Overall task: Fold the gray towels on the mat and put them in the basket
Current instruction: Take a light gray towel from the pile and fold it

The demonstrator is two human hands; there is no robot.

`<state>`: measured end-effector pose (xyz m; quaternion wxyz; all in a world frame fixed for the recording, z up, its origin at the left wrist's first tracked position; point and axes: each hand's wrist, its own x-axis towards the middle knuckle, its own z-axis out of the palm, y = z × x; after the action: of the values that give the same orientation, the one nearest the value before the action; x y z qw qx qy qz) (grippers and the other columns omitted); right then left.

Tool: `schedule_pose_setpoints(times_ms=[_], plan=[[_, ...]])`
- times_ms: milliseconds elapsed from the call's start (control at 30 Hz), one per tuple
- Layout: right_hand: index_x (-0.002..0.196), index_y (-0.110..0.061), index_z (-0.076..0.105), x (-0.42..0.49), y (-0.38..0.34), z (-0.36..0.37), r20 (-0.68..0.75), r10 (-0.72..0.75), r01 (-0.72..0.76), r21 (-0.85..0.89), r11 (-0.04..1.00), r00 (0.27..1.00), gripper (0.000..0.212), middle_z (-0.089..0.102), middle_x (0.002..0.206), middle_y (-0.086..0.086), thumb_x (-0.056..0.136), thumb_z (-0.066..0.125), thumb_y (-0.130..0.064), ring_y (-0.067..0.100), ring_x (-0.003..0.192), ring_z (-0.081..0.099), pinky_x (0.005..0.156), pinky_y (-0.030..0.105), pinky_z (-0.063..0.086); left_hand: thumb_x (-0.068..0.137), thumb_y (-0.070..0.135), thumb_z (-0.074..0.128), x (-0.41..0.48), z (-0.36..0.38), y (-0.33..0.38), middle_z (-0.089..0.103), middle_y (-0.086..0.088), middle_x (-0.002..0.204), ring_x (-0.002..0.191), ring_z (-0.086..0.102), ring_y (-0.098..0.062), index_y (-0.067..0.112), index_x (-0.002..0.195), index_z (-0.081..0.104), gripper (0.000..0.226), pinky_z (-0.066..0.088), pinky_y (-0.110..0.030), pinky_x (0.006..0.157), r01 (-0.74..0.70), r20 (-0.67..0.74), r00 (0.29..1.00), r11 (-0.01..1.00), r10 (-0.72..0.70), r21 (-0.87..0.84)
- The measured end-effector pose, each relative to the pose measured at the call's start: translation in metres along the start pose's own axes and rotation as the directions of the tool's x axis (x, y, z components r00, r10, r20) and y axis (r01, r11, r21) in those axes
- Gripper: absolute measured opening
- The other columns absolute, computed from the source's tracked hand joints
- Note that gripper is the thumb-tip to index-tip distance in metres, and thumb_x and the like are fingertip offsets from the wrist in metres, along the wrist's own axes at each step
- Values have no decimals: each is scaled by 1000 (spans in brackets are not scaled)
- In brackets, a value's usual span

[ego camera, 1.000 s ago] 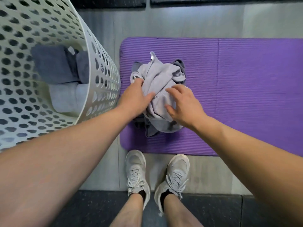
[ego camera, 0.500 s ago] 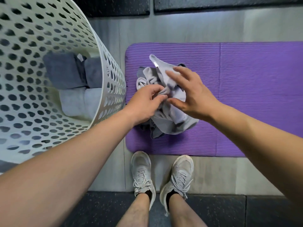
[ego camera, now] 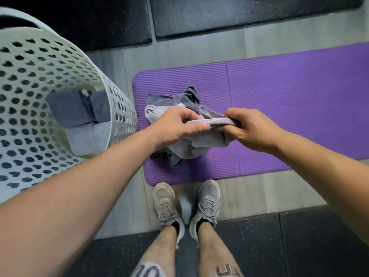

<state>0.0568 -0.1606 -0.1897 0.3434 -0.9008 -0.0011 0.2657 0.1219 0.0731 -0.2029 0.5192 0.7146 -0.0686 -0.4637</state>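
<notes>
A light gray towel (ego camera: 196,145) hangs between my two hands above the purple mat (ego camera: 279,108). My left hand (ego camera: 175,126) pinches its top edge on the left, and my right hand (ego camera: 251,128) grips the same edge on the right. The edge is stretched taut between them. Beneath it a darker gray towel (ego camera: 185,99) lies crumpled on the mat's left end. The white perforated basket (ego camera: 40,76) stands to the left, with folded dark gray towels (ego camera: 73,108) and a folded light gray towel (ego camera: 89,138) at its bottom.
Black rubber floor tiles (ego camera: 249,15) lie beyond the mat, and more of them (ego camera: 259,246) run under my legs. My two gray sneakers (ego camera: 187,204) stand on the gray floor just in front of the mat's near edge.
Both hands have closed on the light towel's edge and lifted it off the pile, pulling the edge tight between them. The view has risen and shifted, so mat and basket look farther away.
</notes>
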Motion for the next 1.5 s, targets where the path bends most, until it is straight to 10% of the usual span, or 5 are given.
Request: schedule_pose_setpoints(times_ms=[700,933,1333,1500], plan=[[89,-14,61,-141,274,-159,-283,176,-141,142,980,943,24,62,76,-2,91,51,-36,24,79,57,71,38,46,94,28,73,138,264,118,60,0,74,64,48,-8,11,87,68,18,42,-22,59,-29,-196,980,999,33,21],[79,-21,58,-149,352,-209,-361,273,-201,225,953,892,16,54,67,-9,94,57,-18,4,63,47,61,24,37,81,49,81,207,313,147,53,1,66,59,43,-10,7,83,70,44,34,-27,57,17,35,999,906,-35,423],[79,-19,57,-126,489,-241,-423,308,-333,17,943,852,14,54,76,1,93,56,-16,25,79,50,67,31,29,99,26,66,313,363,125,59,19,54,46,47,6,15,80,64,22,34,-7,47,-8,-185,982,994,27,105],[79,-13,58,-106,556,-269,-468,245,-285,-15,958,849,13,57,83,11,91,55,-17,29,80,51,68,31,30,97,31,69,364,405,134,65,8,69,62,54,-4,15,81,69,23,44,-19,63,-19,-305,951,996,45,87]])
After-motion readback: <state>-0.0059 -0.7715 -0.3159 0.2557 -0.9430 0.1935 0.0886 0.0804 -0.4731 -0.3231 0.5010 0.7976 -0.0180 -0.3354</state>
